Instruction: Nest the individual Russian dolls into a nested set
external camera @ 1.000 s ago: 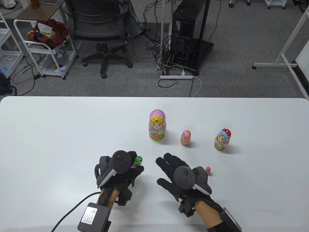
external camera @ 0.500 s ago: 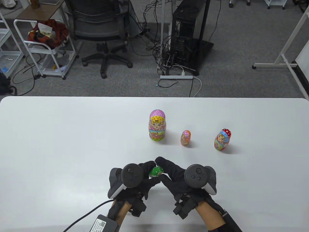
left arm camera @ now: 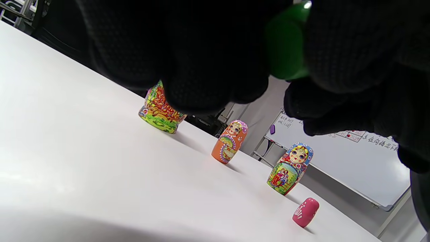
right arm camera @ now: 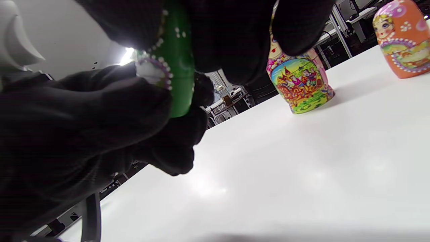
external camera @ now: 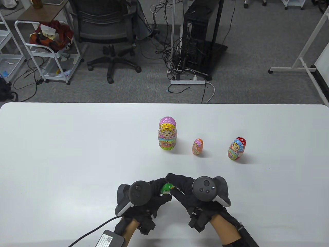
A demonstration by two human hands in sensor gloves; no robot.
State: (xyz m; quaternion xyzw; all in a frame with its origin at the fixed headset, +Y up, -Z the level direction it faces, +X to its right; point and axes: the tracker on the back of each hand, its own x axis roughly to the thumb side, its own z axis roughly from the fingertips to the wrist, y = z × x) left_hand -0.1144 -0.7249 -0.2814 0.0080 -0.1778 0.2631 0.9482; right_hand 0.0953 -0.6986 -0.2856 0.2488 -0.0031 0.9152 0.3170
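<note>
Green doll point(external camera: 166, 188): held above the table point(external camera: 77, 154), gripped from either side by left hand point(external camera: 144, 195) and right hand point(external camera: 195, 193), probably to pull its halves apart. Seam not visible.

Large pink doll point(external camera: 167, 133): upright, beyond the green doll. Orange doll point(external camera: 197, 147) just right of the pink one; blue-and-red doll point(external camera: 236, 148) farther right. Small pink doll point(left arm camera: 305, 212): nearest piece, likely the one meant to go inside the green doll.
</note>
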